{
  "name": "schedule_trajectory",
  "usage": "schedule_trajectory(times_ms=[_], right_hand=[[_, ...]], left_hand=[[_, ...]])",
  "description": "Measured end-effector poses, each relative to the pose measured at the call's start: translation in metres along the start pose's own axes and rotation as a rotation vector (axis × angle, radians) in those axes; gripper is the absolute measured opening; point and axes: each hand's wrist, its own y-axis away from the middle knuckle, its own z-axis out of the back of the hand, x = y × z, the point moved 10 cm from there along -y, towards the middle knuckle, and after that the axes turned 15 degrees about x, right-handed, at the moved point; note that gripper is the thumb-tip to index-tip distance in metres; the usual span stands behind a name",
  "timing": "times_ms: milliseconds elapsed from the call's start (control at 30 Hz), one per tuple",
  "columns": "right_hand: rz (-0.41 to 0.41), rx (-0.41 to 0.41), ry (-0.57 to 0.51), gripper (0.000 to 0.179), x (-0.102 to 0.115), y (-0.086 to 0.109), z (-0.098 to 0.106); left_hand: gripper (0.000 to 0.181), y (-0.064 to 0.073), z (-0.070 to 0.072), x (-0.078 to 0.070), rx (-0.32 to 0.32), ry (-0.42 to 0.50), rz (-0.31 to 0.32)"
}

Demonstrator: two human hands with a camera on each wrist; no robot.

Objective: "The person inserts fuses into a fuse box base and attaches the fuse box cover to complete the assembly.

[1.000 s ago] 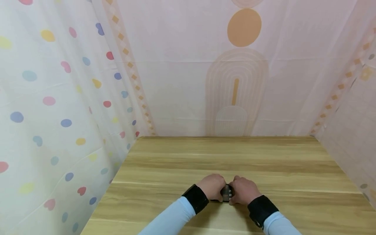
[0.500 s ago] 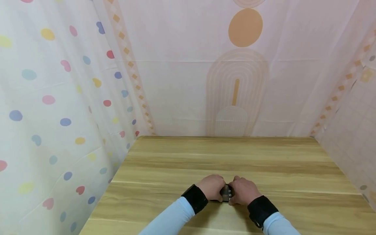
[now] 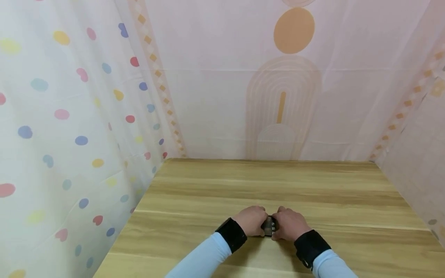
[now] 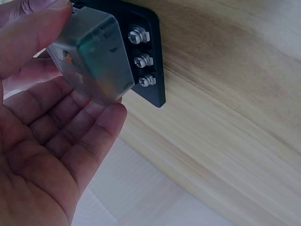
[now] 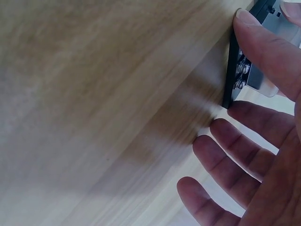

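A fuse box with a clear cover (image 4: 94, 52) and a black base (image 4: 157, 61) sits between both hands, close over the wooden table. Metal screw terminals (image 4: 143, 60) line one edge of the base. My left hand (image 3: 251, 221) grips the cover, thumb on one side and fingertips at the other. From the opposite side, my right hand (image 3: 291, 224) pinches the base (image 5: 230, 80) between thumb and index finger. The other right fingers (image 5: 230, 165) are spread below it, near the tabletop. Colored bits show blurrily through the cover. In the head view, the hands hide much of the fuse box.
A wood-grain table (image 3: 194, 185) spreads around the hands. Behind it hangs a pale patterned curtain (image 3: 215, 96), with a dotted curtain (image 3: 69, 166) along the left and another light one (image 3: 424, 166) on the right. Black bands (image 3: 232, 234) wrap both wrists.
The head view has shifted slightly. Both hands keep their hold on the fuse box in nearly the same place.
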Motion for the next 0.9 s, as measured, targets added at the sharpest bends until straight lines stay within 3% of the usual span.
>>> schedule_trajectory(times_ms=[467,600,733,900], right_hand=[[-0.002,0.013,-0.001,0.047,-0.004,-0.001,0.001],[-0.020,0.021,-0.002,0.048,-0.006,-0.001,0.000],[-0.025,0.027,0.003,0.050,-0.008,0.000,0.000],[-0.015,0.023,0.013,0.053,-0.008,0.000,0.000]], left_hand=[[0.025,0.000,-0.001,0.004,0.018,0.058,-0.022],[0.026,0.000,-0.002,0.003,0.004,0.034,-0.023],[0.035,0.001,-0.002,0.007,-0.007,0.002,-0.020],[0.063,0.004,-0.004,0.021,0.005,0.029,0.025]])
